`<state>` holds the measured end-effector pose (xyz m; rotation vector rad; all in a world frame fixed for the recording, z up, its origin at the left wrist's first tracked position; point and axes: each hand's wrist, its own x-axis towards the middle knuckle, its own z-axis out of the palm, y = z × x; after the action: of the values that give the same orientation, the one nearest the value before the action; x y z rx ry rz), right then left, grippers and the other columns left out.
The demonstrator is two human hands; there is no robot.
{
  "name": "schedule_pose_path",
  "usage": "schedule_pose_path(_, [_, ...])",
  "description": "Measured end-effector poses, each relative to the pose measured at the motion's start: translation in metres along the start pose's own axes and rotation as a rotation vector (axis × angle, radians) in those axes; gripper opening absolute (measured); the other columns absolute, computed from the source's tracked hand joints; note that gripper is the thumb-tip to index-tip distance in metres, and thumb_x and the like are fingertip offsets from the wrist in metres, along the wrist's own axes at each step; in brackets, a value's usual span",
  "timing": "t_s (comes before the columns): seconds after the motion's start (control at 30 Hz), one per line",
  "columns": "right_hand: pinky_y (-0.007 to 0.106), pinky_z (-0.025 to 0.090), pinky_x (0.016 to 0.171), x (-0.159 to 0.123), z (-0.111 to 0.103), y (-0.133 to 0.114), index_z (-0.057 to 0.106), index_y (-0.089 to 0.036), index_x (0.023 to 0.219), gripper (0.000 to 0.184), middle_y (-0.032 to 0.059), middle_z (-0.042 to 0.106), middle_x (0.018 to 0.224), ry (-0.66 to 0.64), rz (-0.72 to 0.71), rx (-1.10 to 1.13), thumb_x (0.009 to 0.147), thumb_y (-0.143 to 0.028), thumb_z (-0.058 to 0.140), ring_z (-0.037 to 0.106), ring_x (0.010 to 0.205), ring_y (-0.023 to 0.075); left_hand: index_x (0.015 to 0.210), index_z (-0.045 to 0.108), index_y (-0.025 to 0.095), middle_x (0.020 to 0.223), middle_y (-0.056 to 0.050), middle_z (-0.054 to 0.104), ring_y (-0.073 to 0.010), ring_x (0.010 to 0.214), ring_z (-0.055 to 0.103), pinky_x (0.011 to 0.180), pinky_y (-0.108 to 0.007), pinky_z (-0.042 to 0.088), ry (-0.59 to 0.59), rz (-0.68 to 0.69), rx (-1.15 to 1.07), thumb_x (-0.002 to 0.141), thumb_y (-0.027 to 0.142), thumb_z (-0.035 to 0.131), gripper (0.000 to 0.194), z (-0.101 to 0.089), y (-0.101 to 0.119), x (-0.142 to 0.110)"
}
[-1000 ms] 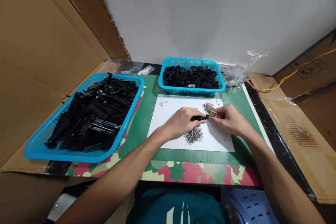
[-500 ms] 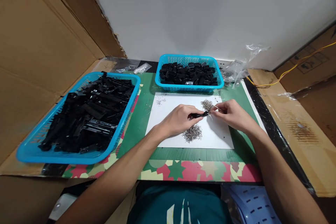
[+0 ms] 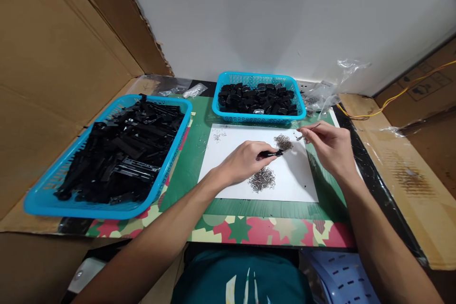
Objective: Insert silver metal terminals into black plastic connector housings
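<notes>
Over the white sheet (image 3: pixel 231 135), a black part (image 3: pixel 272 154) is being pinched and partly hidden by the left hand (image 3: pixel 249 157). The right hand (image 3: pixel 332 145), beside it earlier, is now hovering apart, pinching a thin tool (image 3: pixel 299 137). Metal piles (image 3: pixel 262 179) are lying nearby, a blue basket (image 3: pixel 260 118) beyond.

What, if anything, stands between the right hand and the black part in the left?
Nothing visible blocks the way from the right hand, with its thin tool, to the black part in the left hand. A metal pile shows near the gap but seems to lie low on the sheet.
</notes>
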<state>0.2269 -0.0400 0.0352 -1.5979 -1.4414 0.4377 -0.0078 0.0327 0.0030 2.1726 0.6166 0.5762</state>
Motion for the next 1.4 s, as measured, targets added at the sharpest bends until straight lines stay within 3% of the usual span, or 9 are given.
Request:
schedule_pose_path(0.23, [0.037, 0.068, 0.066, -0.007, 0.019, 0.003, 0.072, -0.018, 0.08, 0.037, 0.0072, 0.075, 0.071, -0.041, 0.224, 0.333, 0.086, -0.054, 0.08, 0.075, 0.064, 0.0217, 0.12, 0.076, 0.017, 0.112, -0.008, 0.079, -0.0206, 0.097, 0.074, 0.084, -0.034, 0.055, -0.006, 0.027, 0.004, 0.1, 0.027, 0.065, 0.025, 0.001, 0.0, -0.001])
schedule_pose_path(0.47, [0.038, 0.07, 0.065, -0.011, 0.03, 0.009, 0.066, -0.018, 0.077, 0.041, 0.01, 0.077, 0.073, -0.133, 0.324, 0.356, 0.083, -0.055, 0.082, 0.078, 0.065, 0.0235, 0.121, 0.076, 0.017, 0.111, -0.009, 0.079, -0.0208, 0.096, 0.073, 0.085, -0.035, 0.054, -0.018, 0.038, 0.014, 0.1, 0.029, 0.066, 0.026, 0.001, -0.003, -0.001])
schedule_pose_path(1.13, [0.038, 0.066, 0.065, -0.016, 0.026, 0.0, 0.066, -0.02, 0.08, 0.029, 0.0086, 0.077, 0.076, -0.154, 0.149, 0.079, 0.094, -0.045, 0.071, 0.078, 0.067, 0.0243, 0.121, 0.078, 0.016, 0.108, -0.01, 0.08, -0.0189, 0.087, 0.073, 0.08, -0.033, 0.054, -0.005, 0.065, -0.009, 0.099, 0.026, 0.067, 0.026, 0.004, -0.005, 0.0])
schedule_pose_path(1.4, [0.037, 0.063, 0.064, -0.018, 0.028, -0.004, 0.066, -0.02, 0.079, 0.027, 0.0082, 0.078, 0.074, -0.148, 0.133, 0.023, 0.095, -0.041, 0.068, 0.078, 0.065, 0.0237, 0.115, 0.08, 0.018, 0.106, -0.008, 0.081, -0.019, 0.091, 0.074, 0.082, -0.033, 0.054, 0.023, 0.016, -0.087, 0.097, 0.027, 0.069, 0.023, 0.002, -0.003, 0.0])
